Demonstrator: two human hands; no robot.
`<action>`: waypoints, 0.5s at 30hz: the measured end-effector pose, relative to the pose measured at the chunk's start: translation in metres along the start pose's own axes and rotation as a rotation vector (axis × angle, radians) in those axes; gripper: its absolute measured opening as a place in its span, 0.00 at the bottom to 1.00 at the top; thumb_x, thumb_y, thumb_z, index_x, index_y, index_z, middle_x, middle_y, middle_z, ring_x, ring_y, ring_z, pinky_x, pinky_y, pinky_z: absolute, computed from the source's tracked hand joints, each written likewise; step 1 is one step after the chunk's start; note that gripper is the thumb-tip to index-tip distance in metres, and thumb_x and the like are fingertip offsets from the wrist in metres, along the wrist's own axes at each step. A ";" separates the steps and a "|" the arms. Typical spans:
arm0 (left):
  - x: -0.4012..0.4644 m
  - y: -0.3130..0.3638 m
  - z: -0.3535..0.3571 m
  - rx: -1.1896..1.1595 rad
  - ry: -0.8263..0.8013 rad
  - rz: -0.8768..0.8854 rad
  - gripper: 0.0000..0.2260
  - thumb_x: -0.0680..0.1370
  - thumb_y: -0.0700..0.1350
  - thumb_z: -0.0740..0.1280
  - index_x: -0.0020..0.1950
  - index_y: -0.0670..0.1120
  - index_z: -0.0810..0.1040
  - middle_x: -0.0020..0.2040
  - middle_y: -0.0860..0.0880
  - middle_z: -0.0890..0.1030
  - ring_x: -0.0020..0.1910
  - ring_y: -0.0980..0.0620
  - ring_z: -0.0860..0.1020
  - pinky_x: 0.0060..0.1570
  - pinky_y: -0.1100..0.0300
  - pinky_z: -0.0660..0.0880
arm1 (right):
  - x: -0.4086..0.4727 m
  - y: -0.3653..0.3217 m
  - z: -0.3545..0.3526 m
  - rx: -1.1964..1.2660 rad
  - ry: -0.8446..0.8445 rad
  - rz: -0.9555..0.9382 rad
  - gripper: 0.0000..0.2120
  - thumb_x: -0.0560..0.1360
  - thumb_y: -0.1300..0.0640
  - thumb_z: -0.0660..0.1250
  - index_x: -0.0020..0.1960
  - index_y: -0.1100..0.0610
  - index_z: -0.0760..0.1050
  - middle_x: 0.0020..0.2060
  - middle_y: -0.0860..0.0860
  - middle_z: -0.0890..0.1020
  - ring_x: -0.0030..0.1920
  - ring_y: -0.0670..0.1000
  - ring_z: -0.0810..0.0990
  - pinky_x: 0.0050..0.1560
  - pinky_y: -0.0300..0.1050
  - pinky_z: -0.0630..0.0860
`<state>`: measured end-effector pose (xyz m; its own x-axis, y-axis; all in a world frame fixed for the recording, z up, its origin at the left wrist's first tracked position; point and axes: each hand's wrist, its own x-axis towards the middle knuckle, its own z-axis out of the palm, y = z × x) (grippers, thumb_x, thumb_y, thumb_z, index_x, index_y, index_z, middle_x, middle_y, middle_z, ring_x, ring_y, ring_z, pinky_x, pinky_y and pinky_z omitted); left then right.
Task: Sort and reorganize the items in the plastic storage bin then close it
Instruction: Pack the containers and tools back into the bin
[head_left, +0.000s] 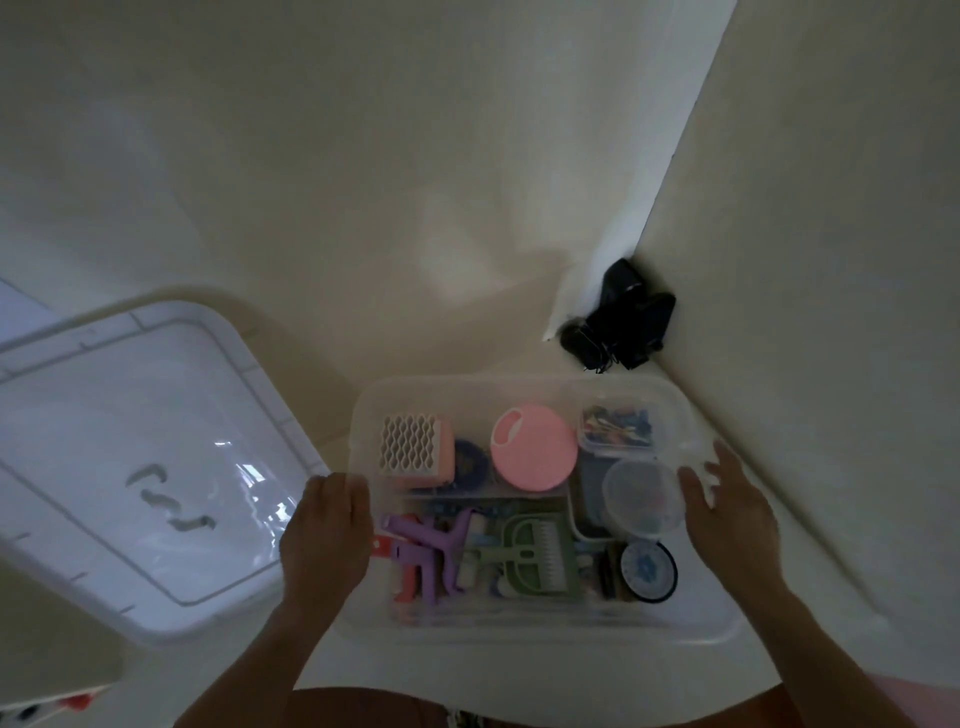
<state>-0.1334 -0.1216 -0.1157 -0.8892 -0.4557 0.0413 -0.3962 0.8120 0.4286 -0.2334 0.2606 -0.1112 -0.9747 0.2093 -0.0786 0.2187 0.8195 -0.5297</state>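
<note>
A clear plastic storage bin (519, 387) stands open on the floor in front of me, full of small items. Inside are a white lattice block (410, 444), a round pink lid (535, 447), a small clear box of colourful bits (618, 423), a round clear tub (644, 496), purple pieces (426, 540), a green comb-like tool (535, 553) and a dark round disc (649, 569). My left hand (327, 530) grips the bin's left rim with curled fingers. My right hand (727, 506) rests with spread fingers on the right rim. The bin's white lid (130, 457) lies on the floor to the left.
A black bundle of small objects and cords (618, 325) sits in the wall corner behind the bin. A wall runs close along the right side of the bin. Something white with red and black parts (62, 701) shows at the bottom left.
</note>
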 end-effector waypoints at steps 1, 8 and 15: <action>0.004 0.001 -0.001 0.062 0.026 0.112 0.11 0.81 0.38 0.58 0.58 0.36 0.76 0.50 0.37 0.76 0.45 0.37 0.78 0.34 0.47 0.80 | 0.003 -0.005 -0.001 -0.062 0.005 -0.078 0.27 0.81 0.44 0.56 0.77 0.50 0.58 0.70 0.55 0.72 0.67 0.59 0.73 0.66 0.57 0.70; 0.022 -0.011 0.019 0.426 -0.129 0.408 0.14 0.82 0.36 0.54 0.60 0.33 0.75 0.73 0.31 0.67 0.61 0.25 0.72 0.55 0.37 0.76 | 0.013 0.001 0.028 -0.505 -0.071 -0.431 0.26 0.82 0.44 0.47 0.78 0.51 0.57 0.79 0.58 0.47 0.71 0.64 0.65 0.55 0.58 0.80; 0.030 -0.026 0.038 0.634 -0.261 0.285 0.38 0.79 0.49 0.23 0.76 0.43 0.64 0.79 0.36 0.56 0.72 0.31 0.60 0.62 0.45 0.72 | 0.012 -0.002 0.030 -0.510 0.032 -0.447 0.26 0.81 0.45 0.51 0.78 0.52 0.60 0.78 0.61 0.49 0.62 0.66 0.72 0.46 0.57 0.81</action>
<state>-0.1588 -0.1426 -0.1603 -0.9714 -0.1590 -0.1763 -0.1283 0.9764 -0.1739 -0.2471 0.2457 -0.1359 -0.9764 -0.1989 0.0844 -0.2028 0.9784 -0.0406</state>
